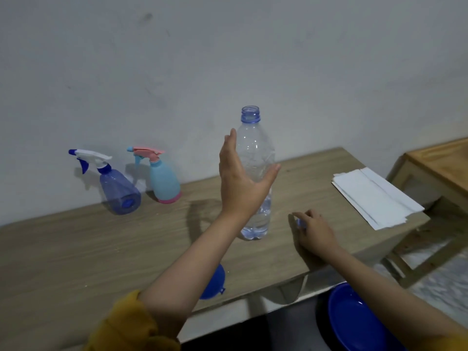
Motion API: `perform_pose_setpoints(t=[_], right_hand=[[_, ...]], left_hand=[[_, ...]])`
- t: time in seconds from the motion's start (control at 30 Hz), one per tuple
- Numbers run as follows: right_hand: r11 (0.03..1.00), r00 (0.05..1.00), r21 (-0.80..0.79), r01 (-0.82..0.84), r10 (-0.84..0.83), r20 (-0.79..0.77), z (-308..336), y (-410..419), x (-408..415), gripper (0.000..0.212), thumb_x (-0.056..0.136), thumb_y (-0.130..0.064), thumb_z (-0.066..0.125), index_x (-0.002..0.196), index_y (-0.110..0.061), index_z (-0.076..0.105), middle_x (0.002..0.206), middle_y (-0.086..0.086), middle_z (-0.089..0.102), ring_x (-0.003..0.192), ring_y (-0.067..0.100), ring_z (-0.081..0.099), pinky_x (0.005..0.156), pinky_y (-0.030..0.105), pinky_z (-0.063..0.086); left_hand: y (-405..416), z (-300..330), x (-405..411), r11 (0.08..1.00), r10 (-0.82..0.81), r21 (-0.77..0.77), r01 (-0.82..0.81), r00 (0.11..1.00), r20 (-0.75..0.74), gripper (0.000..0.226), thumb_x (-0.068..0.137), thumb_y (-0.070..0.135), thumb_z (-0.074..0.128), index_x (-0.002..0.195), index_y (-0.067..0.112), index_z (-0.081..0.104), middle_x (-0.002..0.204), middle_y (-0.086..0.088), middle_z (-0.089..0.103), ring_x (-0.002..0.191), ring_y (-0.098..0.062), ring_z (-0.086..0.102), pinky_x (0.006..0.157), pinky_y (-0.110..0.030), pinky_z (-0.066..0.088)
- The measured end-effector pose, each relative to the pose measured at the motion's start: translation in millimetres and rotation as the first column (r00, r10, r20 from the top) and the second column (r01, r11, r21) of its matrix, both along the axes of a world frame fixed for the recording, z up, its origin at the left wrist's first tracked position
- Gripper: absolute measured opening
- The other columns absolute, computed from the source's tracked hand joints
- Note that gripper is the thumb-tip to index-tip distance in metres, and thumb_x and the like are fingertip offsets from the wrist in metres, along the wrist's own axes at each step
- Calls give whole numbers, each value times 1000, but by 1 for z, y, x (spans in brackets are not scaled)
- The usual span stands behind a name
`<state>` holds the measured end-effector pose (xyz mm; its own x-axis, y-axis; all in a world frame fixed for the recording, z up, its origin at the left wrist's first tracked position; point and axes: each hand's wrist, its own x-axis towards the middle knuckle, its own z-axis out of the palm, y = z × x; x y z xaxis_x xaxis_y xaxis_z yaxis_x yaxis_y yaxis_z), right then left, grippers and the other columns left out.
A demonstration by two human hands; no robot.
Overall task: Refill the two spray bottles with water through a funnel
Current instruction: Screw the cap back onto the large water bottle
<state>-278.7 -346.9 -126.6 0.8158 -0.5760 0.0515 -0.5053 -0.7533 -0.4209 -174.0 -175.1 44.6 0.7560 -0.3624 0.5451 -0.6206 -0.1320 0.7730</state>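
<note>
Nearest the camera, below the table's front edge, a blue basin (354, 323) sits low at the right, partly hidden by the right forearm. On the wooden table (88, 252) itself, close to the front edge, a blue funnel (215, 282) lies on its side, half covered by the left forearm, whose mustard-yellow sleeve (126, 325) is pushed back.

Further in, the right hand (316, 234) rests low on the table with its fingers curled round a small blue bottle cap (301, 223), pinching it just beside the base of the water bottle. The left hand (243, 178) is raised and spread, fingers straight and thumb wide apart, right in front of a clear plastic water bottle (255, 173); whether the palm touches it cannot be told. That bottle stands upright and uncapped, with water only in its lower part.

To the right lies a stack of white paper towels (374, 198) near the table's corner. At the back left, against the wall, stand two spray bottles just beside each other: a translucent blue spray bottle (116, 188) with a white-and-blue trigger, and a light blue spray bottle (162, 181) with a pink trigger and base.
</note>
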Motion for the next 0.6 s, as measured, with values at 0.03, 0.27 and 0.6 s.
perform_pose_setpoints(t=[0.03, 0.27, 0.6], right_hand=[[1000, 999, 20, -17, 16, 32, 1, -2, 2, 47, 89, -19, 57, 135, -24, 52, 110, 7, 51, 97, 27, 53, 81, 38, 49], [971, 812, 211, -109, -35, 583, 85, 3, 26, 25, 87, -8, 64, 107, -23, 69, 96, 12, 58, 70, 6, 58, 72, 18, 51], [844, 467, 228, -486, 30, 884, 257, 46, 65, 16, 79, -19, 76, 82, -24, 62, 93, 0, 73, 89, 15, 69, 78, 38, 58]], left_hand=[[-4, 1, 0, 1000, 12, -5, -12, 1000, 5, 98, 73, 43, 76, 147, 20, 16, 152, 1, 23, 141, -11, 21, 115, -30, 24], [-15, -6, 6, 991, 119, -67, -116, 992, 52, 82, 77, 24, 76, 143, 14, 28, 142, -1, 35, 128, -1, 32, 102, -2, 19], [-15, -6, 7, 993, 117, -26, -117, 993, 20, 87, 78, 31, 74, 146, 21, 20, 147, -1, 29, 130, -3, 30, 109, -23, 29]])
